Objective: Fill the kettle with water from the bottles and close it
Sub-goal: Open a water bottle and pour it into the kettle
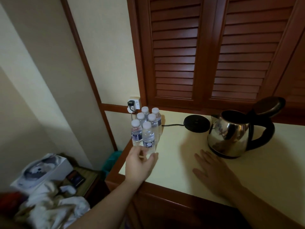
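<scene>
kettle (pixel 231 133) stands on our cream counter (pixel 173 162), right side, steel body upright, lid (pixel 270 104) tipped back open behind the black handle (pixel 265 131), spout turned left. its round black base (pixel 197 123) lies apart from it, just to the left, cord (pixel 173 125) trailing toward the wall socket (pixel 134 103).

bottles (pixel 146 128): six small clear ones with white caps, packed in two rows at the counter's left edge, all upright and capped, blue labels on the near pair.

our left hand (pixel 140 164) is at the front bottle (pixel 148 139), thumb and fingers spread either side of its lower part; contact looks likely, but blur keeps us from telling whether the grip has closed.

our right hand (pixel 212 172) lies low over the counter just in front of the kettle, palm down, fingers straight and slightly apart, holding nothing, fingertips near the kettle's foot but not touching it.

louvred wooden doors (pixel 206 52) behind. lower left: a white box (pixel 42 171) and crumpled cloth (pixel 54 204).
</scene>
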Demonstrator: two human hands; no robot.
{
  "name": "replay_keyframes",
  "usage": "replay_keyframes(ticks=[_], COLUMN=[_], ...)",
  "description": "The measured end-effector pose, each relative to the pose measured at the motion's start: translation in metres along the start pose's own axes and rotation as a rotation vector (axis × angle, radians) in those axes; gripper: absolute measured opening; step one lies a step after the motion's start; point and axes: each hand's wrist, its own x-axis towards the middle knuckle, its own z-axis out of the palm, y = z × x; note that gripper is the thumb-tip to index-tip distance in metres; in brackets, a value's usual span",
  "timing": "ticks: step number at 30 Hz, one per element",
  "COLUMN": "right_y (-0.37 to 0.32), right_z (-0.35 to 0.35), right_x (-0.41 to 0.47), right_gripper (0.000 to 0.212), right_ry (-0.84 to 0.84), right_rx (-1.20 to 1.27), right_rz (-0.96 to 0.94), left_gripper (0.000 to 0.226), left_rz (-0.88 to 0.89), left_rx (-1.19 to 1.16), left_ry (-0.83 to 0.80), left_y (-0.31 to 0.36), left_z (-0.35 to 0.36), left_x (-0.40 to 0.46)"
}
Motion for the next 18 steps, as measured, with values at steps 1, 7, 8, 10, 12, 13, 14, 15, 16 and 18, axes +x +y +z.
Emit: replay_keyframes(ticks=[1,7,8,10,12,13,14,15,16,18], right_y=[0.0,-0.002,-0.002,-0.002,0.0,0.0,0.0,-0.001,-0.001,0.0], right_z=[0.0,-0.001,-0.002,-0.002,-0.001,-0.001,-0.001,-0.001,-0.001,-0.001], right_x=[0.0,-0.003,-0.003,-0.003,-0.002,-0.003,-0.003,-0.003,-0.003,-0.003], right_gripper=[0.102,0.077,0.08,0.098,0.116,0.12,0.121,0.12,0.119,0.115], right_ry=[-0.001,0.0,-0.003,-0.001,0.007,0.01,0.01,0.013,0.016,0.016], right_rx=[0.0,0.013,0.013,0.006,0.016,0.019,0.018,0.02,0.026,0.035], right_rz=[0.002,0.002,0.001,-0.002,0.008,0.012,0.014,0.015,0.018,0.02], left_gripper=[0.025,0.039,0.047,0.062,0.06,0.054,0.049,0.045,0.042,0.039], left_rz=[-0.063,-0.241,-0.245,-0.244,-0.242,-0.232,-0.224,-0.22,-0.22,-0.213], left_rx=[-0.017,-0.101,-0.108,-0.136,-0.159,-0.159,-0.153,-0.155,-0.156,-0.155], left_ry=[0.031,0.012,-0.043,-0.153,-0.238,-0.263,-0.272,-0.268,-0.251,-0.209], left_y=[-0.002,-0.01,-0.009,-0.012,-0.017,-0.021,-0.023,-0.024,-0.025,-0.025], left_z=[-0.006,-0.028,-0.03,-0.034,-0.036,-0.036,-0.037,-0.037,-0.038,-0.04], left_x=[0.003,0.041,0.047,0.056,0.063,0.065,0.066,0.065,0.064,0.058])
